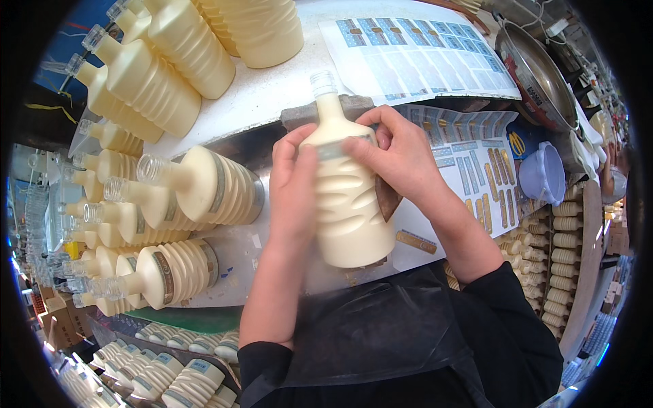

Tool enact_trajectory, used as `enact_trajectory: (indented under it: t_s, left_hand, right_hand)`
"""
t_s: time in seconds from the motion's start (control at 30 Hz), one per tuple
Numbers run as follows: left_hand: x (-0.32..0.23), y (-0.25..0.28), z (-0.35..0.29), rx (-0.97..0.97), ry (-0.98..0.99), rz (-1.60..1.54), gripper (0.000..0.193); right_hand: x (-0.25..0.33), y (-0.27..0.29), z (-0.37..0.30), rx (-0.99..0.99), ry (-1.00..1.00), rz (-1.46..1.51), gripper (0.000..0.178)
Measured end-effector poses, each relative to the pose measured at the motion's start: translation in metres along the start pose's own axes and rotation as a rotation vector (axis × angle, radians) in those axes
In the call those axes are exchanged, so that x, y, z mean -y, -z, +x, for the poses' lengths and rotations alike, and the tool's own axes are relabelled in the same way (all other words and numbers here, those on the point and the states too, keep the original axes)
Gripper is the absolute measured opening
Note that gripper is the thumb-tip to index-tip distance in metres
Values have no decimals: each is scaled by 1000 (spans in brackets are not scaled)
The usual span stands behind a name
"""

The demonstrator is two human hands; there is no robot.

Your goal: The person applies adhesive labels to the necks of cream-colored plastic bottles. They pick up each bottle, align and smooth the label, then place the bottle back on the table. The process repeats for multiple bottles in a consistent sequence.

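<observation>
One cream bottle (350,211) | between left hand (294,187) and right hand (403,151) | grip: holding its shoulder

Cream bottles (153,85) are crowding the worktable (262,92), label sheets (428,58) are lying nearby, and further bottles (563,270) are lying in stacked rows, marking this as a production workshop.

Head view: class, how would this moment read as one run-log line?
left hand: blurred, at left side of cream bottle | right hand: thumb on shoulder band | bottle neck: toward picture top
</observation>
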State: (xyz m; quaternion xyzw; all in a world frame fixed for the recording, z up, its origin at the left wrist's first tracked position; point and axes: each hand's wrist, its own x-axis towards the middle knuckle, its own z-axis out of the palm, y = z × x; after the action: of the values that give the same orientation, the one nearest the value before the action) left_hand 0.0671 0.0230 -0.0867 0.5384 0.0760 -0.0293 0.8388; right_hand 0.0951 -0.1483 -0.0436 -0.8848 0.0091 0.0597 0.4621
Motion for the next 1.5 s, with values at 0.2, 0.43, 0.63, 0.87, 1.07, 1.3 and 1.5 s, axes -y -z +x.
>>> enact_trajectory:
  t_s: [0.2, 0.43, 0.63, 0.87, 1.07, 1.3, 1.5]
  left_hand:
    - [5, 4, 9, -9, 84, -94, 39]
    - [5, -3, 9, 4, 156, -70, 40]
    - [5, -2, 10, 16, 140, -3, 47]
    - [6, 0, 8, 28, 116, 1, 49]
    - [4, 5, 5, -15, 74, -17, 49]
    - [13, 9, 0, -31, -17, 56, 46]
    - [8, 6, -1, -1, -48, -66, 37]
  right_hand:
    - [-12, 1, 4, 40, 10, 139, 52]
    - [-3, -1, 1, 11, 23, 45, 50]
    - [-10, 1, 2, 49, -11, 182, 49]
    - [-8, -2, 1, 11, 0, 126, 53]
    - [-32, -6, 9, 106, 56, 441, 39]
    - [-35, -3, 5, 222, -11, 590, 37]
    - [-33, 2, 5, 239, 7, 581, 42]
